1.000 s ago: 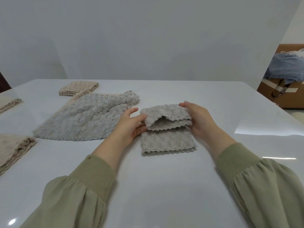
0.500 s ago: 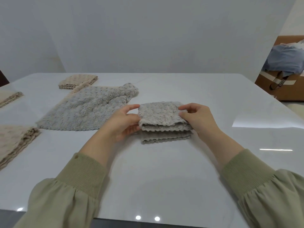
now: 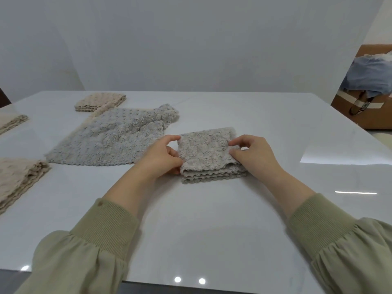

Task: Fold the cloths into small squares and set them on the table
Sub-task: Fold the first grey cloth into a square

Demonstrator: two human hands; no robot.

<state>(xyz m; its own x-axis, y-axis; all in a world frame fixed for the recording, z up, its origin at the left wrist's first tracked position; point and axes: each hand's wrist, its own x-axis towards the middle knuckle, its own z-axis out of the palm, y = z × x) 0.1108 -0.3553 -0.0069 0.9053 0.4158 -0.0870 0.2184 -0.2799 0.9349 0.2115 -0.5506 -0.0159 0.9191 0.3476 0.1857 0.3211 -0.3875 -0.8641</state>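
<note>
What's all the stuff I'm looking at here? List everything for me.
grey-beige folded cloth: one, grey-beige, table centre, between the hands
spread cloth: one, pale grey, unfolded, left of centre
beige folded cloths: three, beige, one back left, one at the left edge, one near left
table: one, glossy white
cardboard box: one, brown, right of the table
blue fabric: one heap, on the box
left hand: one, pinches the folded cloth's left side
right hand: one, pinches its right side
sleeves: two, olive green, nearest the camera
</note>
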